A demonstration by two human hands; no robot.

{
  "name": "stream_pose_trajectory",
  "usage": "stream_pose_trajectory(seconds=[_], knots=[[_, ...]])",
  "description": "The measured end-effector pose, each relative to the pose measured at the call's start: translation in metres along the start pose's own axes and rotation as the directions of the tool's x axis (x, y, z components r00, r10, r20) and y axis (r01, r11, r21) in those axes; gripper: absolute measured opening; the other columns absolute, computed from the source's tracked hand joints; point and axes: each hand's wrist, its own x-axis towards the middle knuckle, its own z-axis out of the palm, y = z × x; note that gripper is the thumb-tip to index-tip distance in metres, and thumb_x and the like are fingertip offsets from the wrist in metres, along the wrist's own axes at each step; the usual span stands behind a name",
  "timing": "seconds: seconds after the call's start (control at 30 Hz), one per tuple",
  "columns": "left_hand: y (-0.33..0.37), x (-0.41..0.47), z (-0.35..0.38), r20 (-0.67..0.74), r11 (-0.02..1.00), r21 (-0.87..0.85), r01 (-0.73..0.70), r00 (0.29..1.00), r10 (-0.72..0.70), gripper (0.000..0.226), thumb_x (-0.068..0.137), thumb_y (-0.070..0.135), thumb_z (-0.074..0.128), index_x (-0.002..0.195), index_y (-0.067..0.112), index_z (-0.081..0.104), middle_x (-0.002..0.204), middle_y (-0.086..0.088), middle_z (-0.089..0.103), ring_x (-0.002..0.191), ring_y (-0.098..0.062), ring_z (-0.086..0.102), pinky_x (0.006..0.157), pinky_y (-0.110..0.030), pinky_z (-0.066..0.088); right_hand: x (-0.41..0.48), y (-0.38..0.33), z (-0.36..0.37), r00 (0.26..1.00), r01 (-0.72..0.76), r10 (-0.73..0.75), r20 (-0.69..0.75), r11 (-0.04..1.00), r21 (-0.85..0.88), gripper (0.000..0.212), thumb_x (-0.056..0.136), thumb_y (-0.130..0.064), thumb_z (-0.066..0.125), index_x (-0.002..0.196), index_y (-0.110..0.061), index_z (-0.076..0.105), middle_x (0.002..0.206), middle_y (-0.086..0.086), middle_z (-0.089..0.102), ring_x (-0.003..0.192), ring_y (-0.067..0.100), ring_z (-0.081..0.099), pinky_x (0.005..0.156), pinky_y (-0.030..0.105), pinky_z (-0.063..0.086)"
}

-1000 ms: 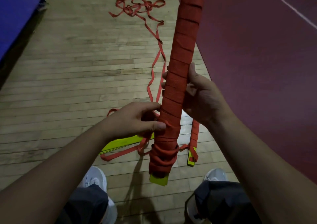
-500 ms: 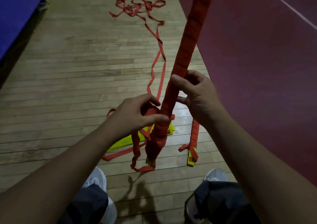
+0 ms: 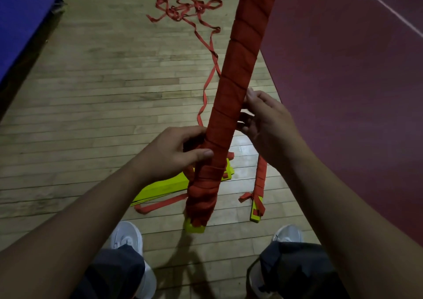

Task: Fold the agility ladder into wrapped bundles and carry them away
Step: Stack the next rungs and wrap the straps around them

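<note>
A long bundle (image 3: 240, 65) of yellow ladder rungs wrapped in red strap stands tilted in front of me, its yellow lower end (image 3: 194, 228) showing above the floor. My left hand (image 3: 176, 152) grips the bundle low down, thumb across the wraps. My right hand (image 3: 267, 124) touches the bundle's right side with its fingertips, fingers loosely bent. Loose red strap (image 3: 207, 92) trails from the bundle across the floor to a tangle (image 3: 185, 9). Several bare yellow rungs (image 3: 164, 188) lie on the floor behind the bundle.
A second, smaller wrapped bundle (image 3: 259, 191) lies on the wooden floor (image 3: 91, 92) at right. A dark red mat (image 3: 354, 81) covers the right side, a blue mat (image 3: 20, 19) the far left. My white shoes (image 3: 127, 239) stand below.
The bundle has turned in my hands, showing its flat side again, and its lower end has dropped. My right hand has eased from a curled hold to fingertips on the bundle's side.
</note>
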Motion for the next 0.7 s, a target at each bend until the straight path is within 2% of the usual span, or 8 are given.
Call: stream_pose_trajectory(seconds=[0.07, 0.13, 0.2, 0.3, 0.43, 0.5, 0.6, 0.7], knots=[[-0.001, 0.0, 0.0, 0.072, 0.991, -0.128, 0.039, 0.997, -0.03, 0.03, 0.094, 0.004, 0.066, 0.12, 0.018, 0.067, 0.104, 0.016, 0.076, 0.096, -0.002, 0.07, 0.08, -0.014, 0.051, -0.003, 0.001, 0.003, 0.99, -0.071, 0.055, 0.129, 0.99, 0.122, 0.033, 0.109, -0.029, 0.041, 0.125, -0.002, 0.052, 0.112, 0.02, 0.066, 0.096, 0.03, 0.066, 0.085, 0.044, 0.058], [-0.002, 0.001, 0.002, 0.126, 0.977, -0.203, 0.065, 0.991, -0.04, 0.03, 0.095, -0.001, 0.062, 0.12, 0.016, 0.065, 0.105, 0.014, 0.076, 0.101, -0.006, 0.071, 0.084, -0.017, 0.052, -0.006, 0.001, 0.005, 0.974, -0.13, 0.093, 0.206, 0.976, 0.174, 0.044, 0.11, -0.033, 0.031, 0.136, -0.003, 0.051, 0.13, 0.025, 0.062, 0.108, 0.034, 0.066, 0.092, 0.045, 0.057], [-0.004, 0.002, 0.002, 0.14, 0.978, -0.202, 0.059, 0.99, -0.031, 0.028, 0.095, 0.004, 0.064, 0.121, 0.014, 0.066, 0.11, 0.009, 0.076, 0.107, -0.009, 0.07, 0.09, -0.022, 0.052, -0.007, 0.0, 0.005, 0.97, -0.135, 0.094, 0.223, 0.975, 0.176, 0.046, 0.11, -0.032, 0.029, 0.134, -0.001, 0.053, 0.125, 0.022, 0.065, 0.106, 0.032, 0.067, 0.09, 0.042, 0.059], [-0.003, 0.004, 0.001, 0.145, 0.993, -0.078, 0.083, 0.987, -0.071, 0.035, 0.092, 0.025, 0.067, 0.124, 0.013, 0.069, 0.114, 0.003, 0.075, 0.11, -0.015, 0.07, 0.094, -0.033, 0.055, -0.005, 0.0, 0.005, 0.982, -0.128, 0.096, 0.163, 0.971, 0.2, 0.037, 0.106, -0.029, 0.042, 0.12, 0.001, 0.06, 0.109, 0.02, 0.066, 0.09, 0.026, 0.069, 0.08, 0.034, 0.058], [-0.003, 0.005, -0.009, 0.11, 0.97, 0.196, 0.146, 0.979, -0.17, 0.012, 0.094, 0.03, 0.071, 0.097, 0.02, 0.076, 0.076, 0.01, 0.075, 0.062, 0.002, 0.064, 0.057, -0.013, 0.045, -0.001, 0.003, 0.005, 0.995, -0.097, 0.097, 0.005, 0.983, 0.157, 0.02, 0.098, -0.024, 0.059, 0.101, -0.006, 0.068, 0.096, 0.013, 0.065, 0.101, 0.033, 0.057, 0.101, 0.056, 0.045], [-0.004, 0.006, -0.012, 0.073, 0.965, 0.2, 0.169, 0.98, -0.186, 0.01, 0.094, 0.028, 0.069, 0.093, 0.021, 0.076, 0.073, 0.007, 0.074, 0.053, 0.0, 0.058, 0.053, -0.014, 0.041, -0.001, 0.003, 0.003, 0.996, -0.068, 0.072, -0.046, 0.994, 0.091, 0.021, 0.097, -0.024, 0.062, 0.102, -0.005, 0.067, 0.098, 0.013, 0.066, 0.099, 0.03, 0.06, 0.099, 0.053, 0.05], [0.001, 0.005, -0.008, -0.026, 0.985, 0.011, 0.173, 0.985, -0.172, 0.013, 0.091, 0.032, 0.072, 0.097, 0.021, 0.075, 0.078, 0.009, 0.075, 0.064, 0.0, 0.065, 0.06, -0.013, 0.046, 0.0, 0.005, 0.0, 0.997, -0.01, 0.006, -0.081, 0.998, -0.061, 0.029, 0.095, -0.026, 0.067, 0.109, 0.0, 0.065, 0.102, 0.016, 0.066, 0.096, 0.027, 0.065, 0.087, 0.043, 0.054], [0.008, 0.001, 0.006, -0.075, 0.98, 0.054, 0.191, 0.979, -0.187, 0.053, 0.068, 0.065, 0.077, 0.104, 0.027, 0.072, 0.09, 0.011, 0.075, 0.084, -0.002, 0.07, 0.074, -0.02, 0.053, 0.002, 0.01, 0.001, 0.988, 0.006, -0.037, -0.149, 0.979, -0.204, 0.046, 0.09, -0.028, 0.074, 0.112, 0.008, 0.058, 0.107, 0.029, 0.066, 0.09, 0.021, 0.069, 0.077, 0.036, 0.06]])
